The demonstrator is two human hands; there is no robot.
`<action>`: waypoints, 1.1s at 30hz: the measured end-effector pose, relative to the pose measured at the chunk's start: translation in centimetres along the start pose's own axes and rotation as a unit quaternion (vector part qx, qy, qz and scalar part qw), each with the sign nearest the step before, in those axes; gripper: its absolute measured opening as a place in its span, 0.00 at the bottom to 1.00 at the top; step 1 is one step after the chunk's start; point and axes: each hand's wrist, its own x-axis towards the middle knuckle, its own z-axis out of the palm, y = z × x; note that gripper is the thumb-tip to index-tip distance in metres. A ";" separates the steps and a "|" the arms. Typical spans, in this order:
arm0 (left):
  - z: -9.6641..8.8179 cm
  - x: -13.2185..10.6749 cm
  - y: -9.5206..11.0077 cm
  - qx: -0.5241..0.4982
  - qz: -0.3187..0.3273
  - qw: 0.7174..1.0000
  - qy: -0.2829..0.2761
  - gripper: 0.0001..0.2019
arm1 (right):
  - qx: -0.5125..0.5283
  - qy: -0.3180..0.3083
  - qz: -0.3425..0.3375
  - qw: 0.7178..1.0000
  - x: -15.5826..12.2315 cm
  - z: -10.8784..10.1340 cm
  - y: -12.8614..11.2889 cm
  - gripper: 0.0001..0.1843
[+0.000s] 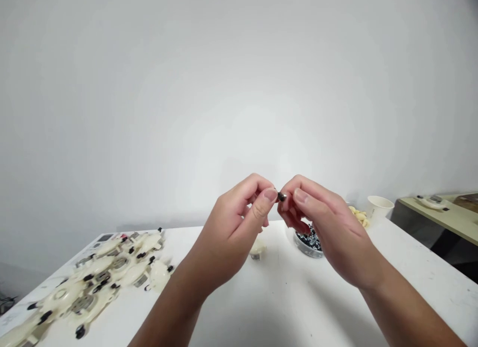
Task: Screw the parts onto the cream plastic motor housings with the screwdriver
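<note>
My left hand (239, 222) is raised above the white table, thumb and index finger closed on a small black part with a shiny metal end (282, 196). Close against its right side is my right hand (324, 217), its fingers curled and the thumb pressed toward the index finger. What those right fingers pinch, if anything, is hidden. Below and behind the right hand stands a round clear dish (311, 252) holding many small black and metallic pieces. A cream plastic piece (257, 247) lies on the table, partly hidden behind my left hand.
Many cream plastic assemblies with black ends (100, 277) are heaped on the table's left side. Behind my right hand are a pile of small cream pieces (359, 215) and a white cup (380, 205). A lower greenish surface (444, 220) at right bears another cream assembly (433, 202).
</note>
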 end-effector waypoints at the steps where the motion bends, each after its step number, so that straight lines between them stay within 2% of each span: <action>1: 0.0 0.0 0.1 -0.007 -0.001 1.000 0.006 0.14 | -0.009 0.009 -0.016 1.000 -0.1 0.0 0.1 0.16; 4: -0.1 0.0 0.4 -0.010 0.001 1.000 0.005 0.13 | -0.028 0.026 -0.041 0.998 -0.4 -0.1 0.6 0.09; 9: -0.2 0.0 0.5 -0.035 0.004 0.999 -0.026 0.12 | -0.025 0.049 -0.083 0.995 -0.2 0.0 1.2 0.02; 13: -0.1 -0.2 0.5 -0.048 0.018 0.998 -0.042 0.12 | -0.070 0.086 -0.163 0.980 0.0 0.0 1.4 0.12; 18: -0.1 -0.3 0.9 -0.028 0.064 0.997 -0.030 0.11 | -0.102 0.091 -0.216 0.967 -0.1 -0.5 1.2 0.15; 23: -0.2 -0.3 1.0 -0.009 0.082 0.996 -0.020 0.11 | -0.169 0.133 -0.308 0.927 0.1 -0.6 0.8 0.19; 33: -0.3 -0.1 1.0 -0.012 0.082 0.996 -0.044 0.10 | -0.223 0.132 -0.357 0.898 0.4 -0.5 0.4 0.20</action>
